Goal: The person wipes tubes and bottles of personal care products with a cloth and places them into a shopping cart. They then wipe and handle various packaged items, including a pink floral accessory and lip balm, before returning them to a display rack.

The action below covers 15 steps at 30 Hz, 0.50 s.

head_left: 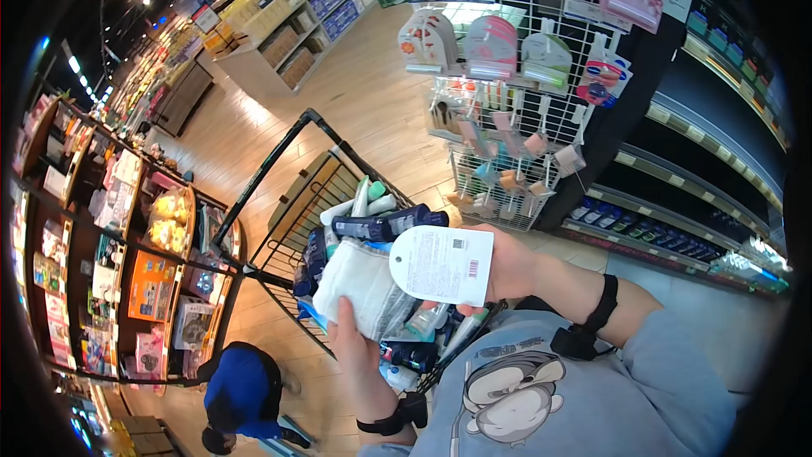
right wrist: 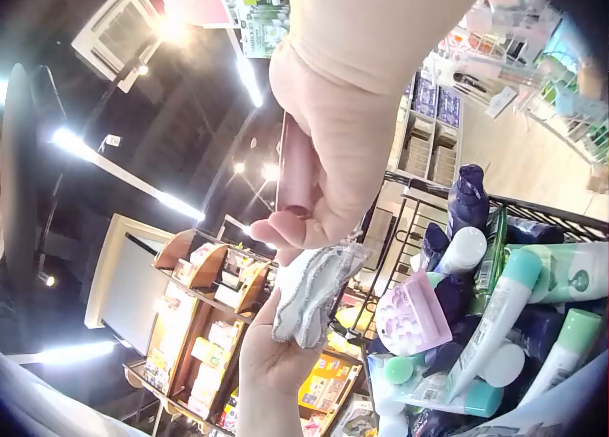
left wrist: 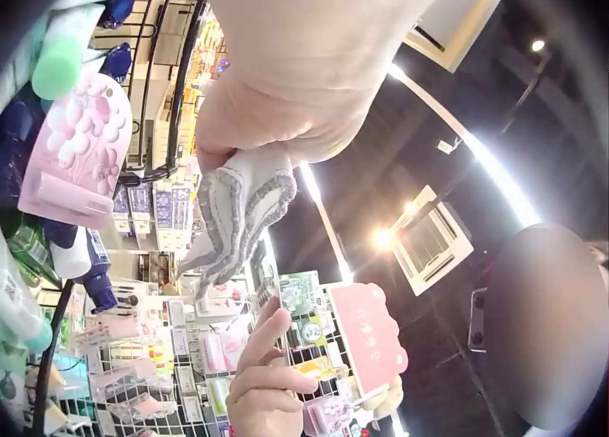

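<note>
My left hand (head_left: 352, 343) grips a folded white cloth (head_left: 359, 283) with grey edging, held over the shopping cart (head_left: 326, 114). In the left wrist view the cloth (left wrist: 243, 209) hangs in layers beneath the palm. Beside it, my right hand (head_left: 507, 267) holds a white carded package (head_left: 444, 267), its printed back with a barcode facing up. A pink tube (right wrist: 298, 175) on the package's front shows under the right palm in the right wrist view. Below both hands lie dark blue bottles (head_left: 362, 228), white-and-green tubes (right wrist: 495, 313) and a pink flower-shaped package (right wrist: 411, 315).
A wire rack (head_left: 529, 110) with carded goods stands ahead, beside dark shelves (head_left: 677, 156) on the right. Full display shelves (head_left: 127, 262) line the left. A person in blue (head_left: 244, 385) is at the lower left. Wooden floor (head_left: 262, 135) stretches beyond the cart.
</note>
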Motion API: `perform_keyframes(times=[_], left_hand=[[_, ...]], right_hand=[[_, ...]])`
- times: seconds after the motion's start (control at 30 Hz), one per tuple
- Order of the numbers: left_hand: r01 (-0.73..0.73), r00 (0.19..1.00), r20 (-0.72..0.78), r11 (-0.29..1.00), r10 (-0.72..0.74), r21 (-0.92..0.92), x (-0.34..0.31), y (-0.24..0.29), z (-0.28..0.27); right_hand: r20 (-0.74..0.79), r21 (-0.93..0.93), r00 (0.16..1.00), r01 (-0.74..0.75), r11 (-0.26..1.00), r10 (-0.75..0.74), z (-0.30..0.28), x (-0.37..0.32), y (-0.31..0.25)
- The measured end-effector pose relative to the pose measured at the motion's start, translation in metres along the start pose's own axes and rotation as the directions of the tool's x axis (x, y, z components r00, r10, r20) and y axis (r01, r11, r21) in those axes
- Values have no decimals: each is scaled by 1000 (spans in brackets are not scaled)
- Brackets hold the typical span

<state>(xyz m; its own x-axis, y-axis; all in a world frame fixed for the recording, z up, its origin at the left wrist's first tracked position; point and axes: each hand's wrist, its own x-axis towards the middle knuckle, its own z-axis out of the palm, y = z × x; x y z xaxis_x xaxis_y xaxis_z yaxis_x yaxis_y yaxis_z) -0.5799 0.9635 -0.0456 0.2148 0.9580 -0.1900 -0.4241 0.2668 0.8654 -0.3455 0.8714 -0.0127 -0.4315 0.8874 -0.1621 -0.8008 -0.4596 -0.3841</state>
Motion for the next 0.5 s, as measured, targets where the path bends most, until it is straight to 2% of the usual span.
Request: perform_keyframes(times=[0.03, 0.07, 0.1, 0.13, 0.17, 0.2, 0.23, 0.27, 0.3, 0.33, 0.43, 0.5], left_hand=[[50, 998, 27, 999, -50, 16, 1, 0, -1], [101, 993, 55, 994, -102, 32, 2, -1, -1], [96, 994, 51, 995, -98, 30, 2, -1, 0], [165, 982, 92, 986, -165, 5, 1, -2, 2], [233, 964, 133, 972, -229, -16, 0, -3, 3], [263, 953, 160, 965, -256, -19, -1, -8, 3], [309, 932, 206, 951, -297, -27, -3, -6, 9], [342, 917, 247, 936, -313, -84, -6, -6, 13], [376, 900, 290, 916, -325, -138, -8, -6, 17], [372, 903, 284, 918, -322, -141, -10, -5, 19], [404, 888, 336, 882, -315, -243, -12, -5, 23], [175, 930, 314, 982, -190, 75, -12, -8, 22]], right_hand=[[-22, 10, 999, 25, 1000, -24, -2, 0, 1], [183, -4, 983, 20, 1000, -19, -19, 1, 3], [186, -7, 982, 16, 1000, -14, -18, 3, 7], [20, -432, 986, 156, 888, -163, -16, 7, 14], [-60, -785, 931, 179, 593, -360, -15, 10, 17], [-43, -914, 881, 155, 374, -471, 8, 1, 16], [-36, -913, 886, 159, 375, -463, 14, 1, 16], [161, -985, 801, 168, -41, -577, 17, 2, 15], [387, -887, 706, 110, -448, -593, 18, 3, 15], [421, -859, 711, 114, -499, -563, 16, 6, 16], [431, -858, 701, 123, -499, -568, 11, 9, 20], [426, -857, 716, 123, -501, -553, 11, 9, 20]])
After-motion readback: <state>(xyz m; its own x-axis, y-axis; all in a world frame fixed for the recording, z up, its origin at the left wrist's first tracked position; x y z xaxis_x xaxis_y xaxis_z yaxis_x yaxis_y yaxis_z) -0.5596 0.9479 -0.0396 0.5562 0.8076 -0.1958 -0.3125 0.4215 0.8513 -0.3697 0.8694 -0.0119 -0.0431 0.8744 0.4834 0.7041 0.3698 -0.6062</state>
